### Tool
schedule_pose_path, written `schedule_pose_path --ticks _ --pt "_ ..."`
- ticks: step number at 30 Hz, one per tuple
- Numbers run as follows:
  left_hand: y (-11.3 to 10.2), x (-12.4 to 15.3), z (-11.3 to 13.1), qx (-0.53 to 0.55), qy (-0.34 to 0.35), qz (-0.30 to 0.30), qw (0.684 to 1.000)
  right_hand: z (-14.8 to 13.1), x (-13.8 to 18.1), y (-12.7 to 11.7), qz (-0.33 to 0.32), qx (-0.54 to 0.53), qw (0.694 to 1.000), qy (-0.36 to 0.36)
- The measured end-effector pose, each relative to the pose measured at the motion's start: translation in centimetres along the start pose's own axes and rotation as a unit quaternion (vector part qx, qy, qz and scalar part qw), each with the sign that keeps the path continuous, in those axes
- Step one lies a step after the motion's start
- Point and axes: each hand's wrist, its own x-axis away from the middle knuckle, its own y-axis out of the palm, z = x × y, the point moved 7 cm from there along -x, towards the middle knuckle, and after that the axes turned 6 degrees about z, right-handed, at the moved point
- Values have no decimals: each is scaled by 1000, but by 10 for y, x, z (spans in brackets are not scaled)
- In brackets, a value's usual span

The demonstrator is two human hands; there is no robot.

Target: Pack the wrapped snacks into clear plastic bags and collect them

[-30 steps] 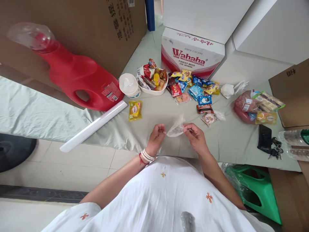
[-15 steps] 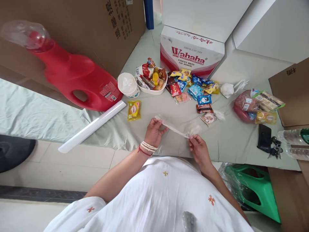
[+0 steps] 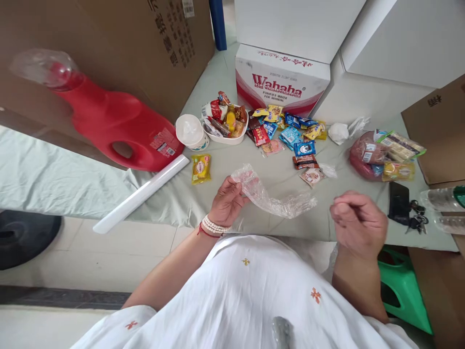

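Note:
My left hand pinches one end of a crumpled clear plastic wrapper above the cloth. The wrapper's other end trails free to the right. My right hand is raised at the right, apart from the wrapper, its fingers curled closed; nothing shows in them. A yellow snack packet lies beyond my left hand. Behind it stand a white paper cup and a white tub filled with snacks. Right of the tub, several small packets lie in a loose heap.
A large red jug and a white roll are at the left. The Wahaba-style white and red carton stands behind the packets. At the right are a bag of snacks, a black phone, keys and clear bottles.
My right hand has let go of the plastic wrapper and moved right and up toward the camera. The wrapper, stretched between both hands before, now hangs from my left hand alone.

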Motion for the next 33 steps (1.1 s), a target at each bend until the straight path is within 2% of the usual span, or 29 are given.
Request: schedule_pose_path --ticks 2,6,12,14,17,20,22,27,30,33 --pt "4 6 2 -14 11 -17 1000 -1 -6 13 -21 -1 1000 -7" --pt "12 15 0 -66 48 -55 995 18 -15 62 -157 65 985 11" --pt "14 19 -5 -138 96 -96 981 54 -26 118 -216 20 972 92" --pt "11 18 -4 -167 108 -93 976 55 -26 130 -237 11 968 82" --pt "3 13 0 -198 83 -52 975 49 -26 137 -244 28 969 28" --pt "-14 4 10 -207 57 62 975 43 -25 140 -255 65 964 -30" --pt "-15 -2 21 -227 70 101 966 39 -23 144 -273 82 956 -67" --pt "8 -14 31 -301 90 30 949 33 -19 151 -299 118 937 -140" --pt "7 -17 31 -268 98 48 957 28 -18 148 -276 139 934 -178" --pt "-5 -20 24 -227 73 82 968 22 -16 138 -237 176 927 -232"
